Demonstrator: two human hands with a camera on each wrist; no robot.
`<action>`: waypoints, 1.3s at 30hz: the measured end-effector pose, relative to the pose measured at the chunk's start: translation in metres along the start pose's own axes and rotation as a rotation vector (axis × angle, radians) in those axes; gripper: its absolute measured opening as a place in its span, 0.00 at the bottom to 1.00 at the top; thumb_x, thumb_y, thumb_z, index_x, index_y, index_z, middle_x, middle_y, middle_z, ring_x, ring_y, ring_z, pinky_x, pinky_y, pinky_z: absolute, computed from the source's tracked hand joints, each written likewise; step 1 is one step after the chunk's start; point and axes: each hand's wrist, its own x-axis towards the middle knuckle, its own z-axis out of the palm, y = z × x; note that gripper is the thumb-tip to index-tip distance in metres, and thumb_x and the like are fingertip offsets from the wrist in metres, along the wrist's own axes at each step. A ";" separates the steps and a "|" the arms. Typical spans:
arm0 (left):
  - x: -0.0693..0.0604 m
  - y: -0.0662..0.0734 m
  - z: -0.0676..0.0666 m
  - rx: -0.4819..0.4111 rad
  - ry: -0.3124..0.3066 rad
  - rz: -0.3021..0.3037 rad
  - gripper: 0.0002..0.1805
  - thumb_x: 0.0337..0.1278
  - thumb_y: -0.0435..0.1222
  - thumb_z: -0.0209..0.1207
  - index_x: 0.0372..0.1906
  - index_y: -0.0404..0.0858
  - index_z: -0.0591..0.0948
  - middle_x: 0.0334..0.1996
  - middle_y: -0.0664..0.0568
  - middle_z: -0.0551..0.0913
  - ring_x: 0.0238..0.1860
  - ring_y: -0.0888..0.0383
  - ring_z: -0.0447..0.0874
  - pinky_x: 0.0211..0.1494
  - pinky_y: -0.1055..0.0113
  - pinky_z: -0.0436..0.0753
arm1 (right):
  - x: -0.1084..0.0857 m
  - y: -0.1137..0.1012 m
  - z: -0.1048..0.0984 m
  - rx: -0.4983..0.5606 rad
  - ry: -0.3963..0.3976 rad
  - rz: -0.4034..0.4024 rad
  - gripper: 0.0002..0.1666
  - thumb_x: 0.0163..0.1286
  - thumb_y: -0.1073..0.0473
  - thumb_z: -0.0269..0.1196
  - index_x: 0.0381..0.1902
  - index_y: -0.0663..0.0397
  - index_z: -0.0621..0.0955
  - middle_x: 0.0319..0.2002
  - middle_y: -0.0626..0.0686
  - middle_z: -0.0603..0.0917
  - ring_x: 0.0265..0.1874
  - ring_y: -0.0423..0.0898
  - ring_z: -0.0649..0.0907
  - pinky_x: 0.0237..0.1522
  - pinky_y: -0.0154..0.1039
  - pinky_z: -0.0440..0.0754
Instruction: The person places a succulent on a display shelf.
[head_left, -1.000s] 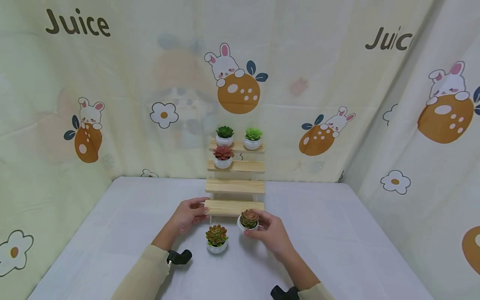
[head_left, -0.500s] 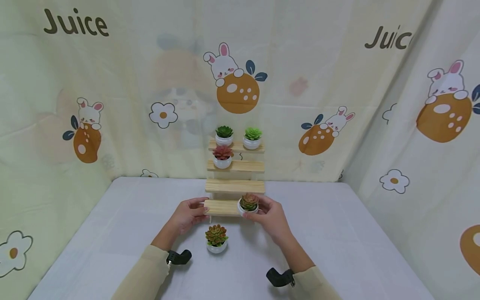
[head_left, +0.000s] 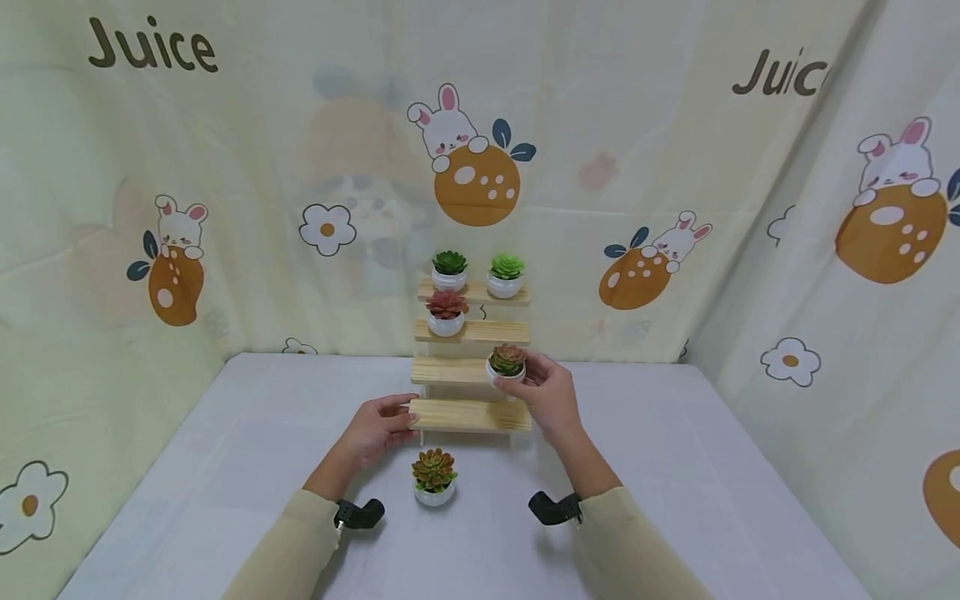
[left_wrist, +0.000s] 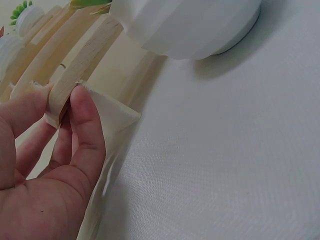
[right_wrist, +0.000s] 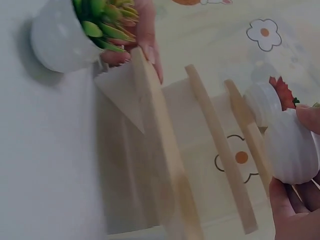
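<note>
My right hand [head_left: 552, 402] grips a small potted succulent [head_left: 507, 363] with reddish-brown and green leaves, at the right end of the second step from the bottom of a wooden tiered plant stand [head_left: 465, 415]. Whether its pot touches that step I cannot tell; in the right wrist view the white pot [right_wrist: 292, 150] is between thumb and fingers. My left hand [head_left: 381, 430] pinches the left end of the lowest step, as the left wrist view shows with the board end [left_wrist: 62, 100]. An orange-green potted succulent [head_left: 433, 477] stands on the table in front of the stand.
Dark green [head_left: 450, 268] and light green [head_left: 506, 275] potted succulents occupy the top step. A red one [head_left: 446, 312] stands at the left of the step below. Behind the white table [head_left: 637, 467] hangs a printed curtain [head_left: 300, 133].
My right hand has raised the reddish-brown succulent from in front of the lowest step, past that step, to the second step's right end. The left hand keeps its place.
</note>
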 end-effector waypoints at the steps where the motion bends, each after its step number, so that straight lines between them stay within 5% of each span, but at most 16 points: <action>1: 0.000 0.000 0.000 0.002 -0.006 0.003 0.29 0.68 0.27 0.62 0.72 0.31 0.71 0.52 0.42 0.83 0.41 0.58 0.87 0.47 0.66 0.90 | 0.004 -0.001 -0.001 -0.001 0.007 -0.005 0.39 0.56 0.61 0.79 0.66 0.55 0.79 0.63 0.58 0.82 0.64 0.51 0.81 0.57 0.28 0.84; 7: 0.000 -0.002 0.001 -0.009 0.001 -0.002 0.29 0.67 0.27 0.63 0.71 0.31 0.73 0.52 0.42 0.83 0.41 0.57 0.88 0.46 0.66 0.90 | 0.028 -0.013 -0.002 -0.007 0.045 -0.037 0.38 0.57 0.61 0.78 0.66 0.55 0.79 0.61 0.57 0.83 0.60 0.50 0.82 0.53 0.26 0.83; 21: 0.002 -0.002 -0.002 -0.006 0.007 -0.006 0.29 0.67 0.26 0.62 0.72 0.33 0.73 0.51 0.43 0.83 0.41 0.57 0.87 0.45 0.67 0.90 | 0.074 -0.016 0.009 -0.096 0.114 -0.143 0.36 0.57 0.57 0.79 0.63 0.59 0.82 0.58 0.61 0.86 0.57 0.52 0.85 0.57 0.40 0.86; 28: 0.001 -0.002 -0.002 -0.004 0.004 -0.009 0.29 0.67 0.26 0.62 0.72 0.33 0.72 0.52 0.42 0.83 0.42 0.57 0.87 0.45 0.67 0.90 | 0.078 -0.013 0.014 -0.143 0.124 -0.174 0.34 0.57 0.57 0.79 0.61 0.61 0.83 0.57 0.61 0.86 0.55 0.54 0.86 0.57 0.48 0.87; 39: 0.003 -0.003 -0.002 -0.001 0.005 -0.013 0.29 0.67 0.27 0.62 0.72 0.34 0.73 0.55 0.40 0.82 0.43 0.57 0.88 0.47 0.66 0.90 | 0.078 -0.010 0.016 -0.197 0.133 -0.169 0.33 0.60 0.54 0.77 0.62 0.59 0.83 0.56 0.60 0.87 0.52 0.52 0.87 0.51 0.41 0.87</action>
